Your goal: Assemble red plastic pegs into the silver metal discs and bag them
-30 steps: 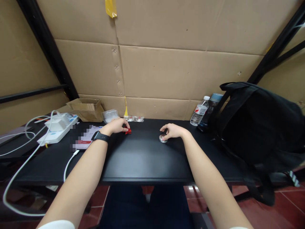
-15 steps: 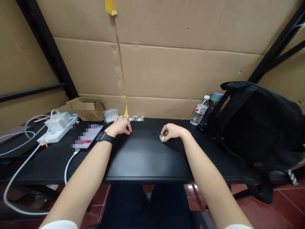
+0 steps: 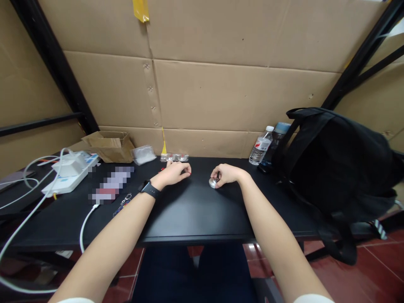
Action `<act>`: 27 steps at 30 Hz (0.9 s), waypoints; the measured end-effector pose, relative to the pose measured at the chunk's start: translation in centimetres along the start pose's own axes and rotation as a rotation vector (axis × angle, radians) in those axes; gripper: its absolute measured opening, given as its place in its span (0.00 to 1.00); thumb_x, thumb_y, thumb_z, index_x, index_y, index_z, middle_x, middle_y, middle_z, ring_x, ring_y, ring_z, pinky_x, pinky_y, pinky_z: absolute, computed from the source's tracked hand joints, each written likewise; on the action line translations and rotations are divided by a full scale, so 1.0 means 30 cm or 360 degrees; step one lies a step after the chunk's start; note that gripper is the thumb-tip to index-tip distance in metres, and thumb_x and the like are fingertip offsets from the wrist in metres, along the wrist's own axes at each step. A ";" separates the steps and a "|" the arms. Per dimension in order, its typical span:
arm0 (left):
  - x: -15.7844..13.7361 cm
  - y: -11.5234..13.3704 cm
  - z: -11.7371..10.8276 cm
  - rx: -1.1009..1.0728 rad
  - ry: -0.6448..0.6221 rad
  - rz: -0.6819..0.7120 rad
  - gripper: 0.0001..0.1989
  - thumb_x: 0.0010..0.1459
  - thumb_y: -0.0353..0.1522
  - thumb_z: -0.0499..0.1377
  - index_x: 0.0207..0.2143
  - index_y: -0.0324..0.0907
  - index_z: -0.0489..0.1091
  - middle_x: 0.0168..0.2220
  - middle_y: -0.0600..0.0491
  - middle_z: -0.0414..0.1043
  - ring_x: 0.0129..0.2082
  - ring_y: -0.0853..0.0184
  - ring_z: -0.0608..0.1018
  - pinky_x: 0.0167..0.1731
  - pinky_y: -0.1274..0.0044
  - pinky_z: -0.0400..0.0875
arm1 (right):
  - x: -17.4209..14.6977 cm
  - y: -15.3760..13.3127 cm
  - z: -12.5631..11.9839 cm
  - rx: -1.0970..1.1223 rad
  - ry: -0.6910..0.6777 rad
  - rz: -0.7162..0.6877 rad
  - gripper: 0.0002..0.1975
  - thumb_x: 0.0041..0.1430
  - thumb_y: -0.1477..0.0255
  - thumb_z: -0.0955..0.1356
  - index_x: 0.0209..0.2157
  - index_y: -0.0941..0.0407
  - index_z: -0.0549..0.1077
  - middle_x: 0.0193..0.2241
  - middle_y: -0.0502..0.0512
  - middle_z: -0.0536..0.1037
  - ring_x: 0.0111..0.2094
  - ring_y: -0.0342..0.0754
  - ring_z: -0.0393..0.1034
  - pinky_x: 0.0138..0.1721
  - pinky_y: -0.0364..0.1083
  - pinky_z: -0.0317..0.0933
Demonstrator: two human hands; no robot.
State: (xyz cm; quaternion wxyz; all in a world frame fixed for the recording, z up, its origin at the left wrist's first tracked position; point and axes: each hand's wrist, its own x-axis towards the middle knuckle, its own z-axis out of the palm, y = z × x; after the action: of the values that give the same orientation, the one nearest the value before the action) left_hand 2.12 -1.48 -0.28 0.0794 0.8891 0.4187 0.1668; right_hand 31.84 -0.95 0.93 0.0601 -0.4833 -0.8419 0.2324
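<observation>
My right hand (image 3: 226, 174) grips a small round silvery disc (image 3: 212, 184) by its rim, low over the black table. My left hand (image 3: 175, 172) is to the left of it, thumb and fingers drawn together in a pinch. A speck of red shows at those fingertips, too small to name. Behind the left hand, a little red thing (image 3: 162, 169) lies partly hidden on the table. Clear packets (image 3: 174, 158) with round pieces inside rest against the cardboard wall. A watch (image 3: 149, 189) is on my left wrist.
At left are a phone (image 3: 115, 185) on a white cable, a keyring (image 3: 124, 202), a power strip (image 3: 71, 176), an open cardboard box (image 3: 110, 147) and a clear plastic bag (image 3: 144, 155). Bottles, including a water bottle (image 3: 261, 146), and a black backpack (image 3: 334, 168) stand at right.
My left hand has moved right, toward the right hand, uncovering the small red thing and more of the packets. The right hand stays on the disc. The view has shifted slightly.
</observation>
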 end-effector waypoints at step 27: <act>0.012 -0.022 0.061 -0.0201 -0.0178 0.0003 0.10 0.58 0.34 0.64 0.44 0.49 0.75 0.38 0.58 0.83 0.44 0.62 0.81 0.49 0.70 0.54 | -0.004 -0.025 -0.004 0.0015 0.0163 -0.0189 0.22 0.42 0.71 0.77 0.43 0.56 0.82 0.39 0.54 0.83 0.35 0.47 0.76 0.36 0.42 0.67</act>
State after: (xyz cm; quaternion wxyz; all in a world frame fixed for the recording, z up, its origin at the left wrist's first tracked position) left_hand 2.51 -0.79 -2.07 0.1583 0.8906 0.4016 0.1430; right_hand 31.35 -1.32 1.39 0.1190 -0.4436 -0.8638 0.2073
